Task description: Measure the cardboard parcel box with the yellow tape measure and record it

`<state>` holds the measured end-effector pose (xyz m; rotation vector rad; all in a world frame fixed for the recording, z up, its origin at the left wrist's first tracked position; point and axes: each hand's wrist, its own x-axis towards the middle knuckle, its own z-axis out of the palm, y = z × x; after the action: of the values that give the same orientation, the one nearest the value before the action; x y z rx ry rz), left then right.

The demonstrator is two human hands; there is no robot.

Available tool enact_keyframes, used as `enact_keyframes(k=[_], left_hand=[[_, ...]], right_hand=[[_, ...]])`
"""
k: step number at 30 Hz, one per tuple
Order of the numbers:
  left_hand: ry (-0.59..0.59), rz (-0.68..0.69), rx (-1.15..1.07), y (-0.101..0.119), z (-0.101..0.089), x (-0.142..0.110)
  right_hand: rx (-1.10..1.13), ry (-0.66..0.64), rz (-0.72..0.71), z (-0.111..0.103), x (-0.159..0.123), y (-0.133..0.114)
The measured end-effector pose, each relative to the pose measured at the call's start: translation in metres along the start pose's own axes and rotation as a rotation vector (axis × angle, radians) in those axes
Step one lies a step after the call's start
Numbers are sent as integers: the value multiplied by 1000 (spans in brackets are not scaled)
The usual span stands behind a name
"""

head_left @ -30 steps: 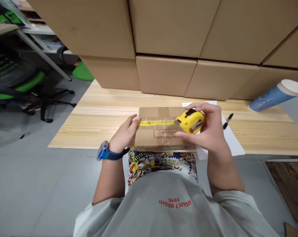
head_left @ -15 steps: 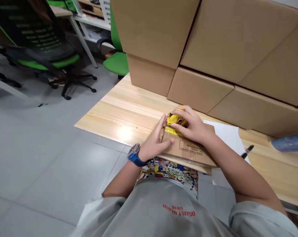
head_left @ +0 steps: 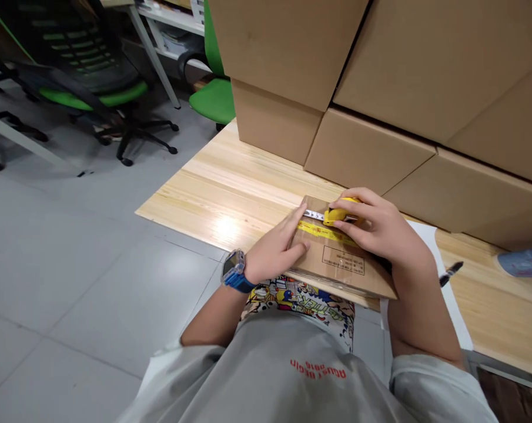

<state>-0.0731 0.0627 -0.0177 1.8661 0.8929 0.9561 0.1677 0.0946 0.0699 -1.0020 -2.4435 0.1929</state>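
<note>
A flat cardboard box [head_left: 321,267] with yellow tape and a printed label lies at the wooden table's near edge. My right hand [head_left: 380,229] is closed around a yellow tape measure [head_left: 345,211] over the box top. A short length of its white blade [head_left: 314,215] is out, running left to the fingertips of my left hand [head_left: 277,247]. That hand grips the box's left edge, thumb on top and fingers stretched along the side. Whether its fingertips pin the blade's end is hard to see. A blue watch [head_left: 237,271] is on my left wrist.
Large stacked cardboard boxes [head_left: 380,76] stand along the table's [head_left: 195,197] back. White paper [head_left: 451,311], a black pen [head_left: 451,274] and a blue cylindrical object [head_left: 525,261] lie to the right. Green chairs [head_left: 215,100] stand on the floor at the left.
My right hand has moved right with the tape measure, drawing out a short length of blade. My left hand stays at the box's left edge. The view has shifted slightly.
</note>
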Motion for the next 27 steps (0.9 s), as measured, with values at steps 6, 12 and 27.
enact_keyframes(k=[6,12,27], left_hand=[[-79,-248,302,18,-8,-1],[-110,-277,424,24,-10,-1],[-59,-234,430,14,-8,0]], right_hand=[[-71,-10,120,-20,-41,4],[-118,53,265,-38,-94,9],[-102,111,430,-49,-119,35]])
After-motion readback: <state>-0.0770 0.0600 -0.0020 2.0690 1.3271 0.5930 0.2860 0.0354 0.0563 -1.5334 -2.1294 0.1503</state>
